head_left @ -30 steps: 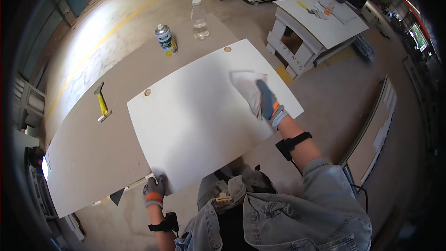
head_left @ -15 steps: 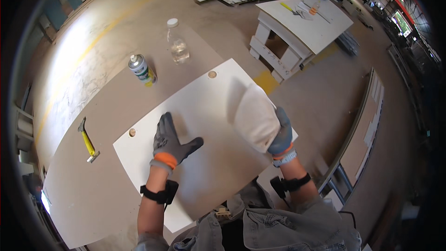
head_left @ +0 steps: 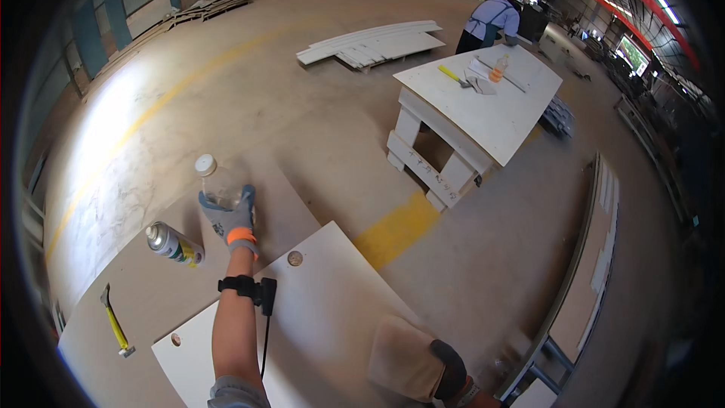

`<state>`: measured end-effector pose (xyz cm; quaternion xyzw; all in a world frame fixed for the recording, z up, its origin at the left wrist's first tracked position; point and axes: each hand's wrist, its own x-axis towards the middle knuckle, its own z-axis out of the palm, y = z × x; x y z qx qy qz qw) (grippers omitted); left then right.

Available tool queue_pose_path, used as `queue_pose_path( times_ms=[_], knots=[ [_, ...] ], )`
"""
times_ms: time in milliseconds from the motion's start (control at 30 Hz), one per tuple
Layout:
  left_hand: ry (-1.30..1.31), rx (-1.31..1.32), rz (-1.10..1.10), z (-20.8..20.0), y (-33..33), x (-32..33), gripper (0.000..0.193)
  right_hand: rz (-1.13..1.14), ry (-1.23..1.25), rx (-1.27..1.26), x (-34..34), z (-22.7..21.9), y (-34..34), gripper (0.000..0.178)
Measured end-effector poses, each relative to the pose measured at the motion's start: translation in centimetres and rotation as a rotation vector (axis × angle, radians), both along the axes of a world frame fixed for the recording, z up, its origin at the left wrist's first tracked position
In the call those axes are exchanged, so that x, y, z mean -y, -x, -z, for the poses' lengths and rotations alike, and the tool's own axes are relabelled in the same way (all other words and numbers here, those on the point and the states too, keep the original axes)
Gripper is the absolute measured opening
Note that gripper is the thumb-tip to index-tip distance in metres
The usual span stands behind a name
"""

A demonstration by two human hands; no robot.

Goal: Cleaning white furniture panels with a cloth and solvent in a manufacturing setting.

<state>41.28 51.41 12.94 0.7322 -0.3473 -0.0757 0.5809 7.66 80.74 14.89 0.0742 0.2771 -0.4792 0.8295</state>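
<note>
My left hand (head_left: 229, 217), in a grey glove with an orange cuff, reaches far over the table (head_left: 279, 215). Its fingers and thumb wrap round a clear bottle (head_left: 217, 180) with a white cap, hiding the lower part. At the lower right, my right hand (head_left: 451, 371), also gloved, grips a beige cloth (head_left: 404, 359) by its right edge. That cloth is over a white panel (head_left: 313, 317) lying on the table, with round holes near its far edge. Beside my left hand stands a spray can (head_left: 174, 244) with a silver top.
A yellow-handled hammer (head_left: 115, 323) lies at the table's left. Beyond, a second white-topped table (head_left: 483, 117) bears tools and a bottle of orange liquid (head_left: 498, 69). A person (head_left: 487, 23) bends behind it. White boards (head_left: 370, 44) are stacked on the floor; a rack of panels (head_left: 578, 287) is at right.
My left hand has left the panel, gone forward and closed round the bottle. My right hand still holds the cloth, now lower in view. The view has tilted up, showing more of the hall.
</note>
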Motion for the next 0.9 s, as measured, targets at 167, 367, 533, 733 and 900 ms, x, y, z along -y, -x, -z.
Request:
queue_pose_path(
  times_ms=[167, 367, 533, 733, 900],
  knots=[
    [0.123, 0.024, -0.004, 2.4, -4.7, 2.0, 0.084, 0.040, -0.047, 0.282, 2.2, -0.1, 1.9, 0.065],
    [0.023, 0.183, 0.338, -4.0, 1.1, -4.4, 0.073, 0.030, 0.147, 0.045, 5.2, -1.5, 3.2, 0.059],
    [0.063, 0.562, 0.756, -13.7, 7.8, -10.6, 0.044, 0.086, 0.293, 0.044, 7.9, -2.8, 2.1, 0.058],
    [0.102, 0.895, 0.914, -16.4, 8.7, -15.5, 0.060, 0.098, 0.472, 0.115, 8.5, -8.5, 0.0, 0.057],
    [-0.051, 1.287, 0.831, -18.6, 9.2, -18.1, 0.066, 0.069, 0.527, 0.119, 8.3, -10.2, -1.4, 0.060]
  ],
)
